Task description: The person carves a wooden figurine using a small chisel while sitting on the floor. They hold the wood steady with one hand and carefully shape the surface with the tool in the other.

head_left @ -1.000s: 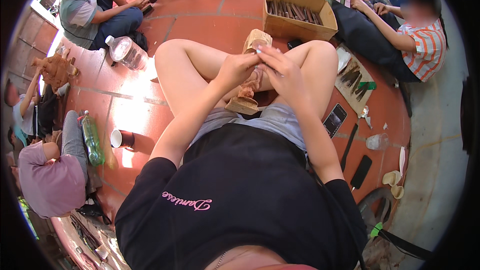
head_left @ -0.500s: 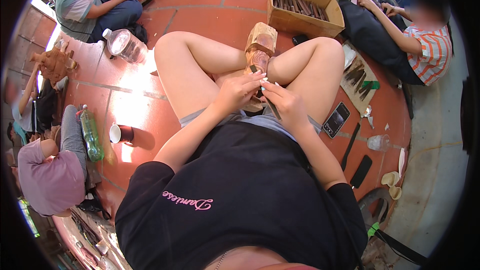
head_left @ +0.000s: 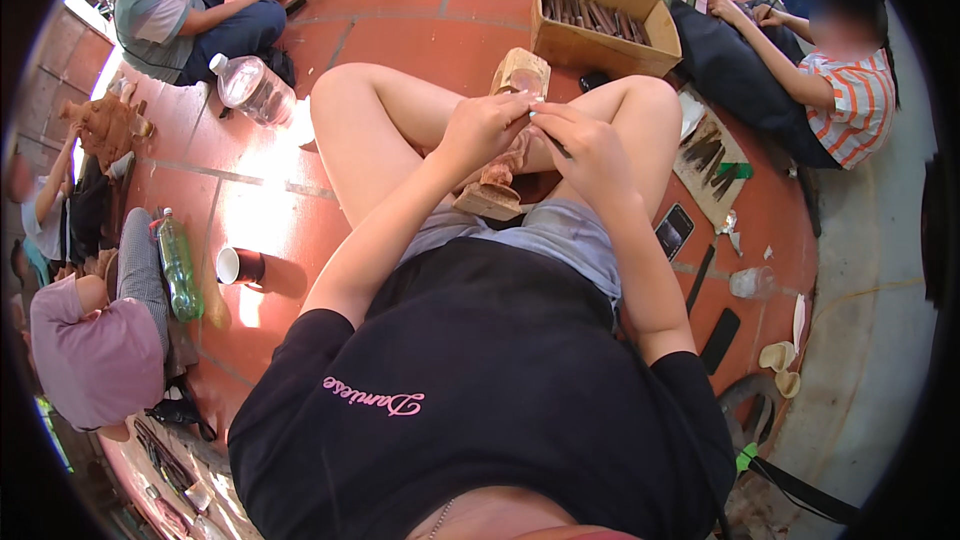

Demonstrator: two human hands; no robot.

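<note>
A carved wooden piece (head_left: 522, 70) lies between my bent legs, its block-shaped head pointing away from me and its flat wooden base (head_left: 488, 202) close to my lap. My right hand (head_left: 588, 145) is closed around a slim carving chisel (head_left: 563, 149); only a short dark length of it shows below the fingers. Across the wood reaches my left hand (head_left: 488, 128), closed, its fingertips pinched against the working end beside my right fingertips. The chisel's tip and the spot it touches are hidden by my fingers.
Ahead stands a cardboard box (head_left: 605, 25) of tools. To the right are a cloth (head_left: 712, 165) with several chisels, a phone (head_left: 675, 230) and a plastic cup (head_left: 750, 283). Bottles (head_left: 180, 270) and a cup (head_left: 240, 265) stand left. Other people sit around on the tiles.
Both hands have moved away from me along the wood, toward its head. The chisel, seen lengthwise before, is now mostly covered, and the base near my lap shows more.
</note>
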